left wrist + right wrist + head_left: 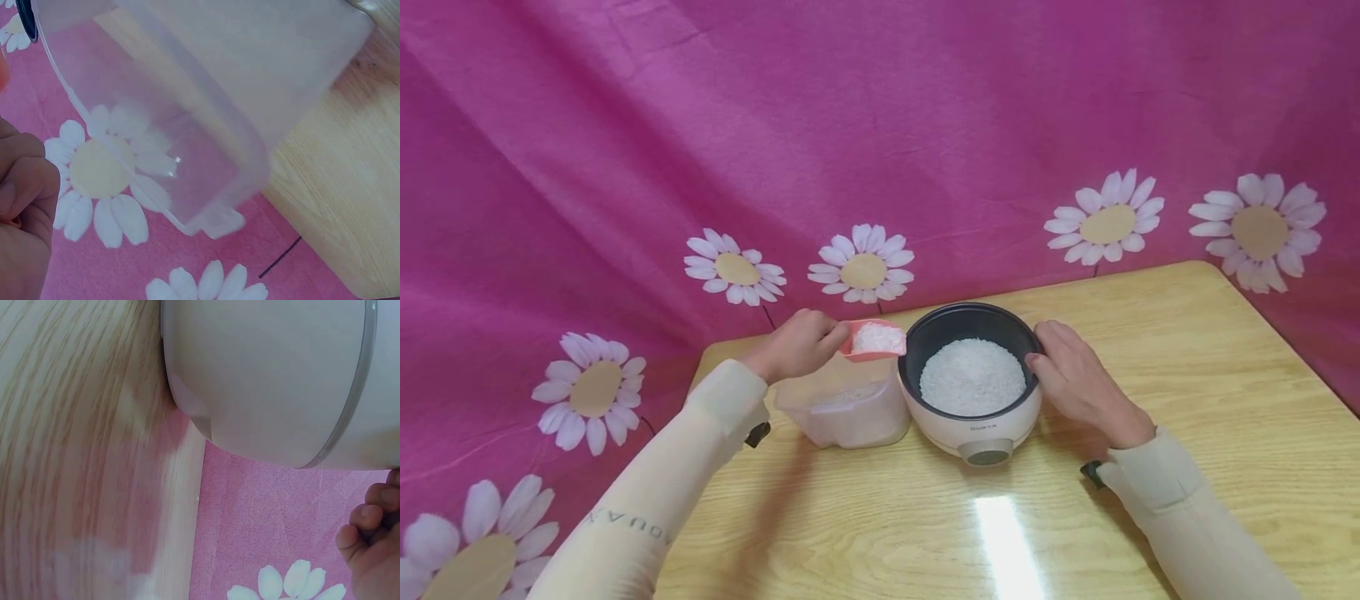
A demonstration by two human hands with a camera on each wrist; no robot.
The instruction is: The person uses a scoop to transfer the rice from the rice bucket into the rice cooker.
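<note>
My left hand grips the handle of a pink scoop heaped with white rice. The scoop is held level, its front edge right at the left rim of a white rice cooker. A mound of rice lies in the cooker's black inner pot. On the cooker's right side, my right hand holds the rim, thumb on top and fingers curled lower down. Beneath the scoop stands a translucent plastic bin with some rice inside; its clear wall fills much of the left wrist view.
Both containers stand side by side on a light wooden table, whose back edge runs close behind them. A magenta cloth with large white daisies hangs behind and to the left. The cooker's dial faces the front.
</note>
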